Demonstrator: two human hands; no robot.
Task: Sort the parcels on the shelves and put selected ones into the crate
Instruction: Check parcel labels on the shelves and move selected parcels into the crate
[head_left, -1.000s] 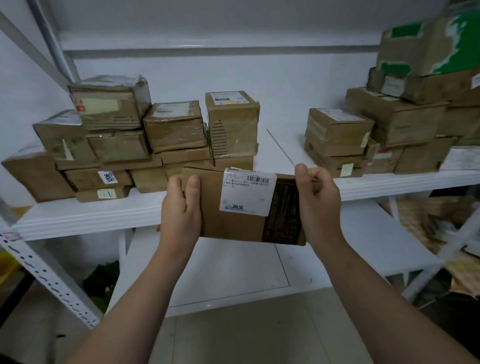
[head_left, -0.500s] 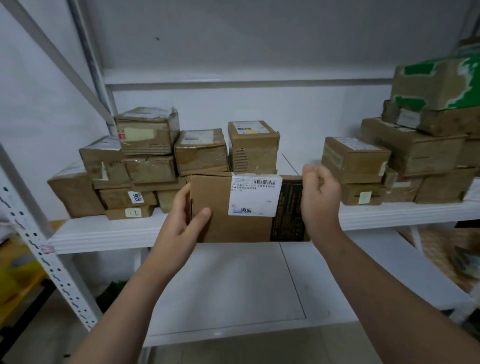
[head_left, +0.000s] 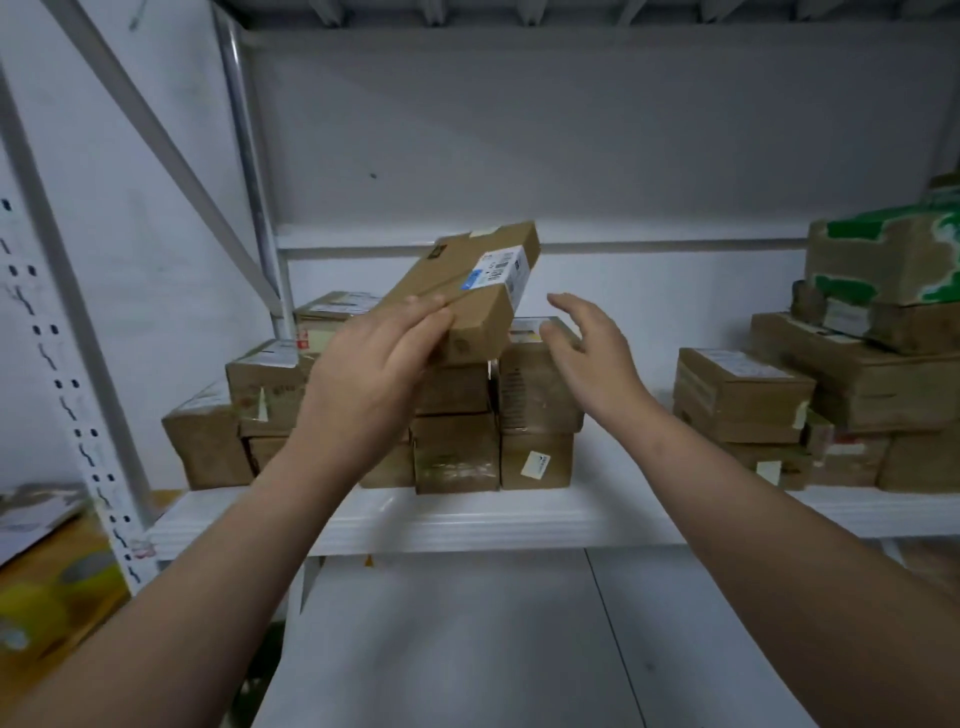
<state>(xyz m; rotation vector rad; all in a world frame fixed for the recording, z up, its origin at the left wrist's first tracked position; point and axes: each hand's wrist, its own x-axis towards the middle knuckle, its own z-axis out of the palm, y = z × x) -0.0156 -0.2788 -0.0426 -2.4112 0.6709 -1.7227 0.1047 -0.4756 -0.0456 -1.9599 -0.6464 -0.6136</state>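
Parcel (head_left: 467, 291) tilts, held by left hand (head_left: 374, 374); right hand (head_left: 592, 353) spread loose just beside.

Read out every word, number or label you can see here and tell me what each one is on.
None can be read as text.
On the tilted parcel in the left hand: white label with barcode and blue patch, print too blurred.
On the stacked parcels: stickers too small and blurred.
On the green-and-white box: no legible lettering.

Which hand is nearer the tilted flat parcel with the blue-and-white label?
Left. The left hand holds the flat parcel at its near end; the right hand is open to its right, apart.
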